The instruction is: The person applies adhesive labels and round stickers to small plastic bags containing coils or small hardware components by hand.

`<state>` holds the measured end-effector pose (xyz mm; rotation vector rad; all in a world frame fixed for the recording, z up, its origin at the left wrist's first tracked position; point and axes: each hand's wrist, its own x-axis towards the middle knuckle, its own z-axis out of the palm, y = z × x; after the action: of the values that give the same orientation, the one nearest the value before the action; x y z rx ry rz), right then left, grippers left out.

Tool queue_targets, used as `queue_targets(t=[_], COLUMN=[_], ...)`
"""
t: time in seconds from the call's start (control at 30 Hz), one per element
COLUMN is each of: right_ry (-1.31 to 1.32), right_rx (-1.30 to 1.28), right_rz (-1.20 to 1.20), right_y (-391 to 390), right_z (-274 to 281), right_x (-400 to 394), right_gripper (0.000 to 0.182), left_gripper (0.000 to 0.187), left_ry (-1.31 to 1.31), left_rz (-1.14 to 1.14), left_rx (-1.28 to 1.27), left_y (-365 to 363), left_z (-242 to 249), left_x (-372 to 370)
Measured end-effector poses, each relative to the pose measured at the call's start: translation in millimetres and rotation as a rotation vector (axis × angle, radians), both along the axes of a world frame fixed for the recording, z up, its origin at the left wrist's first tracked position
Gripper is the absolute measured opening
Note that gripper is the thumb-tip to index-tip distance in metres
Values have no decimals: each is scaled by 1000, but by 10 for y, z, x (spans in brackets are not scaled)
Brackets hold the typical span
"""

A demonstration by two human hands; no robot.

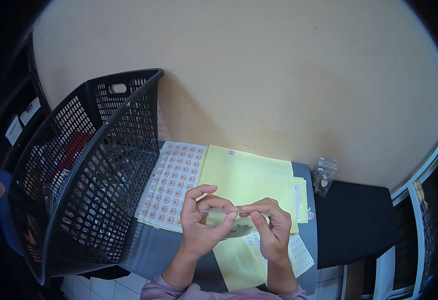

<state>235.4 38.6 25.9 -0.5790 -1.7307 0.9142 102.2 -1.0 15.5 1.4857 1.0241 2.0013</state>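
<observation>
Between my two hands is a small clear plastic bag (238, 231) with something dark inside that I cannot make out. My left hand (201, 222) pinches one end of its top edge between thumb and fingers, with the index finger raised and curled. At the other end, my right hand (274, 227) grips the same edge, thumb below and fingers on top. The fingertips nearly meet at the middle of the edge. Under the hands lie yellow backing sheets (251, 175) and a white sheet of round orange stickers (171, 182).
A tall black plastic basket (90, 154) with clear bags and something red inside stands at the left. Several filled clear bags (324, 176) lean on the wall (279, 75) at the right, near a black surface (354, 220). A sheet of small labels (301, 254) lies in front.
</observation>
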Motion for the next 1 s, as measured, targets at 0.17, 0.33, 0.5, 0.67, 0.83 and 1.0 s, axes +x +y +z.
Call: queue_targets(t=[0.17, 0.33, 0.5, 0.67, 0.83, 1.0], right_ry=[-74, -182, -237, -216, -220, -199], right_rx=[11, 67, 157, 165, 192, 146], right_rz=[54, -36, -118, -149, -172, -131], right_y=[71, 77, 85, 75, 71, 64], right_z=[48, 76, 83, 100, 94, 111], right_x=[84, 110, 111, 93, 114, 133], right_gripper=[17, 17, 16, 16, 16, 17], left_gripper=[59, 66, 74, 66, 58, 51], left_ry=[36, 37, -19, 14, 77, 157], left_rz=[41, 43, 51, -42, -108, -196], left_rx=[-48, -68, -76, -119, -144, -153], left_y=[25, 70, 76, 44, -20, -80], left_z=[8, -15, 8, 13, 48, 59], left_x=[-15, -30, -33, -83, -129, -241])
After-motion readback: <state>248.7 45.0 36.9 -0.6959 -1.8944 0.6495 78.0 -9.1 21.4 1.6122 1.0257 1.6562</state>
